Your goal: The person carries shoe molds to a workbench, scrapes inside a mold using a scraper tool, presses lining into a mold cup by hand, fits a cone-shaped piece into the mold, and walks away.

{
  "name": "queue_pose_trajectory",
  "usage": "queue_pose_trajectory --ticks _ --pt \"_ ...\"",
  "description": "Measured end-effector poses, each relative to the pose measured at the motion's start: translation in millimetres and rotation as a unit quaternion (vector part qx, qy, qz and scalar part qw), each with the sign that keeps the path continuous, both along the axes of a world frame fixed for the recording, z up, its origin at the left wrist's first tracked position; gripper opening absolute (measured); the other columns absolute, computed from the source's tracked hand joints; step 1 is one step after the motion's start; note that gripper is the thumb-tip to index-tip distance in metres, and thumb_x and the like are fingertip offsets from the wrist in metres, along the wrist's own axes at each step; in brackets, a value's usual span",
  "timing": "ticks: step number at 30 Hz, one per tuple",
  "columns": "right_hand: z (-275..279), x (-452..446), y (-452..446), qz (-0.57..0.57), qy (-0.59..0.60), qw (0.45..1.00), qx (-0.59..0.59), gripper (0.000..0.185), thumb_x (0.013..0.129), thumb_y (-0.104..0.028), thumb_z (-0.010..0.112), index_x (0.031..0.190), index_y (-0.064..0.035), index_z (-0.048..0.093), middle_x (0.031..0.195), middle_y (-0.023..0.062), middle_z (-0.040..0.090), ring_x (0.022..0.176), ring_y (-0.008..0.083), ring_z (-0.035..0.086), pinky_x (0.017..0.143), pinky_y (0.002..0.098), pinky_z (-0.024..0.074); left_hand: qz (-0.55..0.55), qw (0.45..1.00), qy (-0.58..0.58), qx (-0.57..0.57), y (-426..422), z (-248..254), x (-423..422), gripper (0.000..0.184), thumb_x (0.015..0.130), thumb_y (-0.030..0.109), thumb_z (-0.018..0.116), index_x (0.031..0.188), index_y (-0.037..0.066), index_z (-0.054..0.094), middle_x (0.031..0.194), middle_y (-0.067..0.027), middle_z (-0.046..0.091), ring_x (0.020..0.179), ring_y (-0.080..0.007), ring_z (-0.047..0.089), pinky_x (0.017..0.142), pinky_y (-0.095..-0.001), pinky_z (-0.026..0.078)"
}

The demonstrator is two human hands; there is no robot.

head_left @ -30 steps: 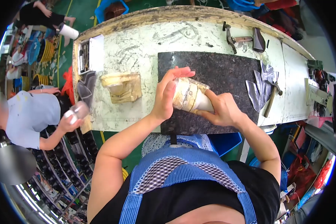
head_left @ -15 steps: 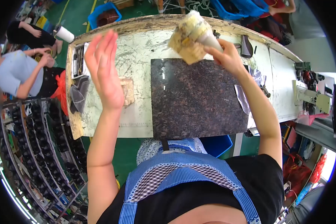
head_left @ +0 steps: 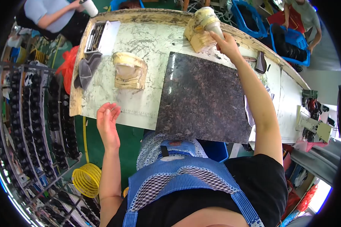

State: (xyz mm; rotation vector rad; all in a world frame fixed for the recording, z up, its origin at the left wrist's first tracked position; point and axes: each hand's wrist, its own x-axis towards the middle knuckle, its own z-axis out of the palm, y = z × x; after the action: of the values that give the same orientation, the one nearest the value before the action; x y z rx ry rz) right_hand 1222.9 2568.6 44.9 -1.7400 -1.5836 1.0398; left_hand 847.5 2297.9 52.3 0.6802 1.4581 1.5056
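Note:
My right hand [head_left: 227, 45] is closed round a pale, thick handle [head_left: 213, 27] at a yellowish, crusted pot [head_left: 201, 38] near the table's back edge. I cannot tell whether that handle belongs to the pot or to a tool in it. My left hand [head_left: 108, 125] hangs just off the table's front edge, fingers loosely bent and apart, with nothing visible in it. Beyond it stands a similar crusted pot [head_left: 134, 81] with a stepped, block-like base. A dark speckled stone slab [head_left: 204, 98] lies in front of me, between the hands.
A worn white table [head_left: 140, 109] has a raised wooden rim. Dark cut pieces [head_left: 88, 70] and a box of pens [head_left: 96, 38] lie at left. A dark-bladed tool [head_left: 260, 62] lies at right. Racks [head_left: 34, 125], a yellow basket [head_left: 88, 179], blue baskets [head_left: 248, 19] and two people surround the table.
My left hand has come down and towards me from above the table, uncovering the left pot. The right pot, tilted and blurred before, now stands upright at the back rim. My view has shifted.

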Motion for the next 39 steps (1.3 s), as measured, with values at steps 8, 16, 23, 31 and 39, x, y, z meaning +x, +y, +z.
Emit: queue_pose_trajectory --ticks 8,16,23,31,39 --pt "2.0 23.7 -39.7 -0.025 -0.173 0.933 0.314 0.035 0.093 -0.028 0.06 0.113 0.0003 0.059 0.1 0.0117 0.064 0.087 0.0196 0.06 0.072 0.0325 0.0478 0.013 0.989 -0.126 -0.075 -54.7 -28.5 1.4 0.032 0.097 0.025 0.049 0.115 -0.001 0.053 0.104 -0.0146 0.063 0.098 -0.0237 0.063 0.09 -0.0375 0.049" --pt "16.1 -241.1 -298.7 0.325 -0.08 0.909 0.249 0.051 0.086 -0.033 0.061 0.123 0.0014 0.052 0.122 0.0223 0.054 0.117 0.0395 0.05 0.1 0.0502 0.0366 -0.29 0.695 -0.657 -0.027 -34.0 -38.3 18.5 0.096 0.088 0.073 0.028 0.143 -0.006 0.024 0.148 -0.024 0.03 0.139 -0.0271 0.028 0.114 -0.0375 0.023" --pt "-79.3 -352.9 -344.9 0.426 -0.026 0.895 0.125 0.08 0.088 -0.065 0.041 0.131 0.0018 0.047 0.126 0.0217 0.053 0.115 0.0391 0.053 0.096 0.0441 0.0437 -0.311 0.764 -0.558 -0.097 -129.0 -60.7 -138.6 0.107 0.08 0.084 0.019 0.147 0.001 0.016 0.15 -0.0134 0.028 0.141 -0.0264 0.023 0.115 -0.0396 0.017" --pt "-150.5 -350.5 -349.8 0.235 -0.098 0.933 -0.253 0.029 0.097 -0.023 0.05 0.082 0.0006 0.056 0.073 0.0078 0.062 0.06 0.0121 0.059 0.053 0.0252 0.0469 -0.092 0.927 -0.345 -0.117 -192.2 -108.2 -294.3 0.052 0.096 0.037 0.053 0.135 0.005 0.042 0.135 -0.0123 0.049 0.126 -0.022 0.047 0.106 -0.035 0.035" --pt "-191.4 -374.3 -334.0 0.192 -0.187 0.879 -0.394 0.056 0.096 -0.037 0.052 0.053 -0.0016 0.054 0.048 0.0067 0.054 0.044 0.0141 0.055 0.044 0.0259 0.043 0.004 0.974 -0.167 -0.154 -95.1 -293.3 -314.0 0.039 0.086 0.016 0.067 0.121 0.004 0.052 0.114 -0.0116 0.06 0.106 -0.0215 0.059 0.093 -0.0333 0.046"
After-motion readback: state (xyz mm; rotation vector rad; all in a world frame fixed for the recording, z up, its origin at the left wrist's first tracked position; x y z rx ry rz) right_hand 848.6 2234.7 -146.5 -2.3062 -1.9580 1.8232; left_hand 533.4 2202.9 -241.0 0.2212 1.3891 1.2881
